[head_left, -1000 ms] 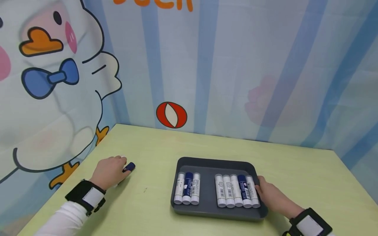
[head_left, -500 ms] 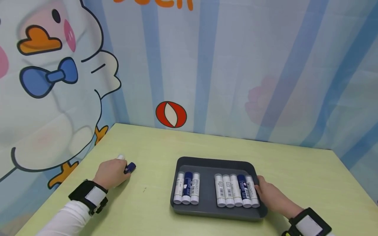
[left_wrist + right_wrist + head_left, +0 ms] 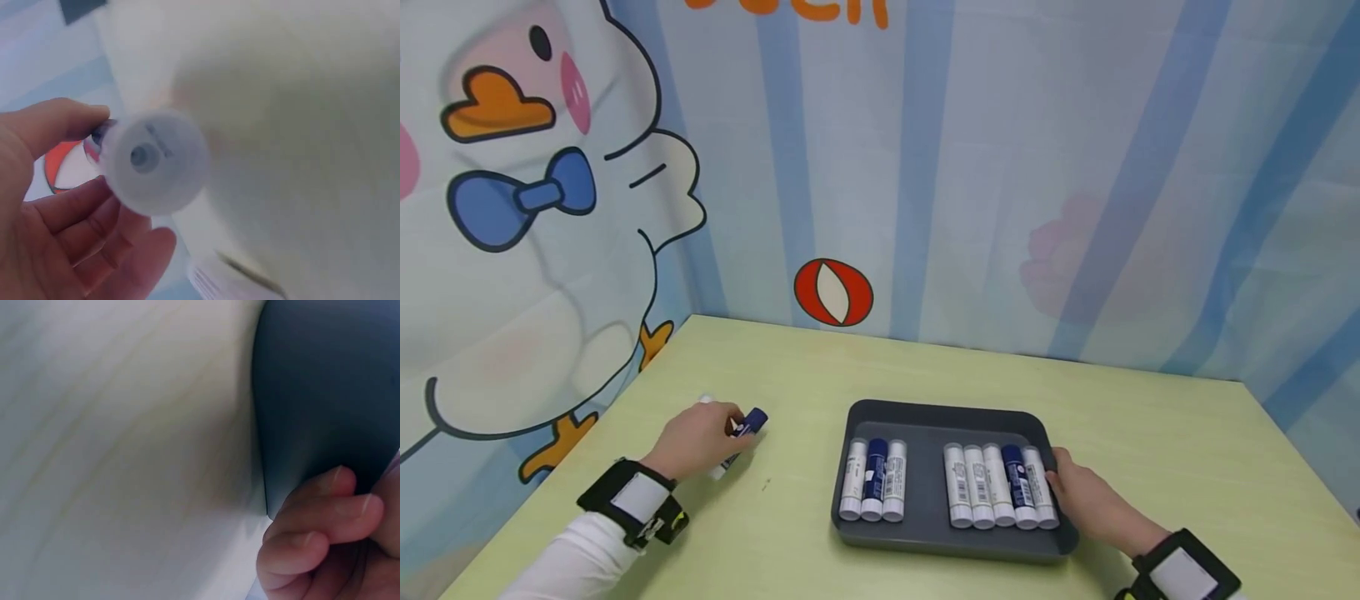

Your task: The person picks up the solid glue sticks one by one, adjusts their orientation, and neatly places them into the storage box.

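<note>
My left hand [image 3: 696, 442] pinches a glue stick [image 3: 748, 422] with a dark blue upper part, tilted above the left side of the table. Its round white base [image 3: 156, 162] faces the camera in the left wrist view, between thumb and fingers. Behind that hand a white glue stick [image 3: 707, 399] peeks out, mostly hidden. A dark grey tray [image 3: 925, 500] stands at centre right with two groups of glue sticks lying side by side. Two white ones and a blue glue stick [image 3: 874, 481] form the left group. At the tray's right rim, my right hand [image 3: 1093, 500] grips the wall with curled fingers [image 3: 331, 519].
The pale yellow table [image 3: 790, 375] runs back to a printed cloth backdrop [image 3: 985, 167] with a duck figure. Inside the tray, a gap separates the left group from several mostly white glue sticks [image 3: 977, 487] on the right.
My left hand has taken hold of the blue glue stick and moved it a little right, off from the white one. The right hand and the tray stay put.
</note>
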A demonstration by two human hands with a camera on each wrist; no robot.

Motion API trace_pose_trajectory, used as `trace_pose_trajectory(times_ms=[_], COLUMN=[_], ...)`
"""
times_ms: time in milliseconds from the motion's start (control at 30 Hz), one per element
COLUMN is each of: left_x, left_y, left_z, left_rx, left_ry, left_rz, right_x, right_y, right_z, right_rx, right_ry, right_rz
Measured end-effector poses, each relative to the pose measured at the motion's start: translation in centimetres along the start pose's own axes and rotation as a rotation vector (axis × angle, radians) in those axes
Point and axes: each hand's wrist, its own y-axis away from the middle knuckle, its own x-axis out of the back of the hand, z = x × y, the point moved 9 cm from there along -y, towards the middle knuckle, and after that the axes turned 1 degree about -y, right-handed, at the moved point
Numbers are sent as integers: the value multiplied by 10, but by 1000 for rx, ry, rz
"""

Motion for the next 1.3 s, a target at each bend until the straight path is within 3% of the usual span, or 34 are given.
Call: trace_pose_trajectory(times_ms=[333,500,667,933,1133,1300], left_x=[2,-3,-20,-54,-67,-70], left_y=[-19,-26,-28,-29,-32,-36], left_z=[48,87,122,166,185,199], left_rx=[80,11,-71,-131,-121,-110], left_ry=[386,609,719,735,680,622], left_rz=[-41,-105,-207,-372,-449,-469], right_x=[0,2,2,-1,-2,-1], right_y=[0,-1,-2,-1,-1,0], right_z=[0,0,1,3,3,1], right_rx=[-6,13,12,9,10,23], right_ry=[2,-2,-11,-18,-15,-18], right_rz=[-3,14,17,20,20,26])
